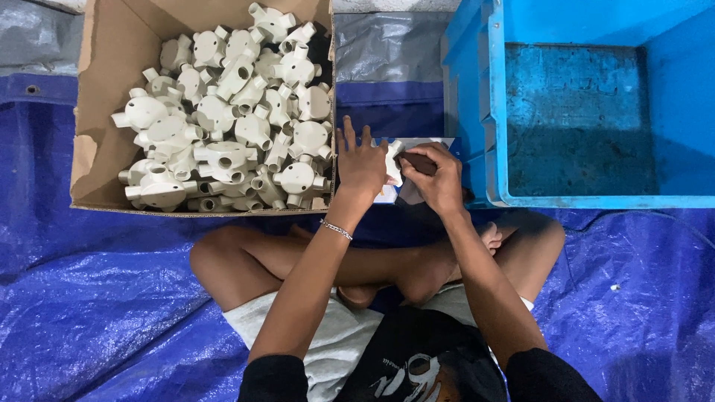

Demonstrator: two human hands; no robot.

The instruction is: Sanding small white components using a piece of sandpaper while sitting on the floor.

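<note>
There is one cardboard box point(100, 97) at the far left. It holds a pile of white fittings point(231, 119), roughly thirty, too heaped for an exact count. One more fitting point(392, 162) is between the two hands point(360, 165) point(441, 179). There is one blue crate point(477, 104) at the far right, one bracelet point(336, 229), and one blue tarp point(89, 313).

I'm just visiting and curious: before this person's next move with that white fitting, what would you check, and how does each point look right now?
1. Left hand on the white fitting: ok, fingers spread over it.
2. Right hand has a grip on the dark tool: ok, fingers closed round it.
3. Tool tip meeting the fitting: cannot tell, hidden by hands.
4. Cardboard box stocked with fittings: ok, heaped.
5. Blue crate has room: ok, nothing visible inside.
</note>
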